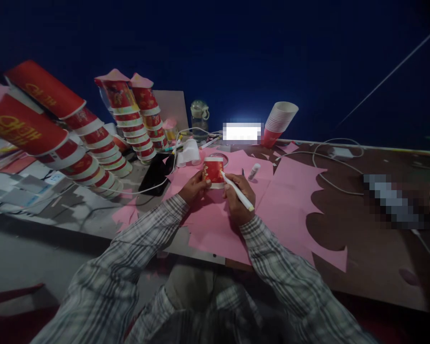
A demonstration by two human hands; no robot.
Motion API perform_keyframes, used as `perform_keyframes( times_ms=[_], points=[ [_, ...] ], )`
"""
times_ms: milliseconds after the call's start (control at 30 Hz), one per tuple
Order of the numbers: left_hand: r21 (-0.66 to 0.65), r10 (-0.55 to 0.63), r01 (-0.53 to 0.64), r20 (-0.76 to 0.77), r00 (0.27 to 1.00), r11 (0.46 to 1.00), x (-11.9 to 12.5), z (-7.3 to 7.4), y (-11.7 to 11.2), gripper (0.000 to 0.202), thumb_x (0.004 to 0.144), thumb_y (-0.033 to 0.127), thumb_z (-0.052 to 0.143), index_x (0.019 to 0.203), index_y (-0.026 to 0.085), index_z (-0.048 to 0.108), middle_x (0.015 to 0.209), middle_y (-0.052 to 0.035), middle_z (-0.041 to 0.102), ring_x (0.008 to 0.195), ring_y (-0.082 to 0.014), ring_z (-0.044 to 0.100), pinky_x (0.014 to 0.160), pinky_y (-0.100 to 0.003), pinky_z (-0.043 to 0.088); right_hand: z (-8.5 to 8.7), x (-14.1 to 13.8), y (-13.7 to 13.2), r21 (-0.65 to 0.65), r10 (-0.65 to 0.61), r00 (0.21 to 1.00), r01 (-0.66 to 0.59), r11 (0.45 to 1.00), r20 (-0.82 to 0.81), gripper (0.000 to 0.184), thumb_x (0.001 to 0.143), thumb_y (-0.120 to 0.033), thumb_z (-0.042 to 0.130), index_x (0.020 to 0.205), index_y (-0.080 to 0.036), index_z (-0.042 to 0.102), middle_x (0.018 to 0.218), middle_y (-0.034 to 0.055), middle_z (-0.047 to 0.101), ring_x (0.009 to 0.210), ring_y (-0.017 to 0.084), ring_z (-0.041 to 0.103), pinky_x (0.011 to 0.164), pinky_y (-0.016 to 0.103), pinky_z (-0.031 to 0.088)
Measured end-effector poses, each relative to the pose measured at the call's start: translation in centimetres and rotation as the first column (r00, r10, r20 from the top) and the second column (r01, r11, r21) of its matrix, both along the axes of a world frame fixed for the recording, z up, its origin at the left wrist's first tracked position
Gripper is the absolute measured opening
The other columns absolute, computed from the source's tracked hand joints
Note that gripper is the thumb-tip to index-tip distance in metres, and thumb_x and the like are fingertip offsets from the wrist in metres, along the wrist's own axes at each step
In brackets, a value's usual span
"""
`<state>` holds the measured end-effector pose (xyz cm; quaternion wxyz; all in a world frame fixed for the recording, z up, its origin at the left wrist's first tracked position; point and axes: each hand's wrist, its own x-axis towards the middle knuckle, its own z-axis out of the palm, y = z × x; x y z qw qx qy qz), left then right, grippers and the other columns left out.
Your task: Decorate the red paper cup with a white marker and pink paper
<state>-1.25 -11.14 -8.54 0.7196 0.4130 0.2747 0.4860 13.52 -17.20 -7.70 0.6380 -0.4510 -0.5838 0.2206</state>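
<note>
A red paper cup (213, 172) with a white rim stands upside down on a sheet of pink paper (215, 224). My left hand (194, 187) is closed round the cup's left side and steadies it. My right hand (239, 197) is closed on a white pen (237, 191), whose tip touches the cup's right edge at the paper. Both my sleeves are checked grey and white.
Tall leaning stacks of red paper cups (93, 138) crowd the left of the table. A stack of red cups (277, 124), a glass jar (199, 117), a glue stick (254, 171), a black phone (156, 174), white cables (329, 157) and cut pink paper (301, 200) lie around.
</note>
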Motion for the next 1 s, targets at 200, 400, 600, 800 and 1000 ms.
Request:
perform_keyframes(
  times_ms=[200, 400, 600, 800, 1000],
  points=[
    [-0.001, -0.01, 0.01, -0.008, 1.0, 1.0, -0.13, -0.27, 0.14, 0.046, 0.063, 0.028, 0.083, 0.104, 0.017, 0.065, 0.092, -0.0031, 0.069, 0.084, -0.0166, 0.065, 0.081, -0.03, 0.049, 0.12, 0.14, -0.01, 0.005, 0.01, 1.0, -0.01, 1.0, 0.002, 0.024, 0.092, -0.036, 0.056, 0.109, -0.022, 0.066, 0.096, 0.007, 0.066, 0.086, 0.02, 0.066, 0.073, 0.035, 0.056],
    [-0.002, -0.015, 0.015, 0.005, 1.0, 1.0, -0.11, -0.24, 0.08, 0.048, 0.062, 0.029, 0.084, 0.104, 0.016, 0.065, 0.094, -0.005, 0.071, 0.087, -0.0183, 0.066, 0.083, -0.032, 0.05, 0.15, 0.15, -0.03, -0.004, 0.009, 1.0, -0.009, 1.0, -0.01, 0.023, 0.092, -0.035, 0.056, 0.107, -0.022, 0.067, 0.096, 0.0068, 0.067, 0.086, 0.02, 0.067, 0.072, 0.035, 0.056],
    [-0.05, -0.014, 0.015, 0.014, 1.0, 0.999, -0.28, -0.31, 0.09, 0.047, 0.062, 0.033, 0.086, 0.1, 0.017, 0.065, 0.093, -0.0039, 0.07, 0.083, -0.0155, 0.066, 0.079, -0.029, 0.05, 0.6, 0.16, -0.49, 0.0, 0.051, 0.998, -0.051, 0.999, -0.04, 0.022, 0.091, -0.034, 0.056, 0.105, -0.022, 0.068, 0.093, 0.0062, 0.069, 0.082, 0.02, 0.067, 0.071, 0.036, 0.056],
    [-0.039, -0.025, 0.025, -0.004, 1.0, 0.999, -0.46, -0.64, 0.28, 0.051, 0.065, 0.035, 0.085, 0.108, 0.018, 0.064, 0.099, -0.0044, 0.07, 0.09, -0.0165, 0.066, 0.082, -0.029, 0.05, 0.58, 0.14, -0.56, -0.015, 0.042, 0.997, -0.044, 0.999, -0.07, 0.021, 0.089, -0.033, 0.058, 0.103, -0.021, 0.068, 0.095, 0.0065, 0.068, 0.083, 0.02, 0.066, 0.072, 0.036, 0.056],
    [-0.05, -0.01, 0.01, 0.002, 1.0, 0.999, -0.54, -0.66, 0.17, 0.047, 0.066, 0.035, 0.085, 0.105, 0.017, 0.064, 0.099, -0.0051, 0.071, 0.09, -0.0176, 0.067, 0.085, -0.032, 0.05, 0.62, 0.14, -0.47, -0.013, 0.051, 0.995, -0.052, 0.999, -0.082, 0.017, 0.087, -0.028, 0.058, 0.099, -0.021, 0.068, 0.091, 0.0053, 0.068, 0.081, 0.02, 0.066, 0.072, 0.036, 0.055]
  ],
)
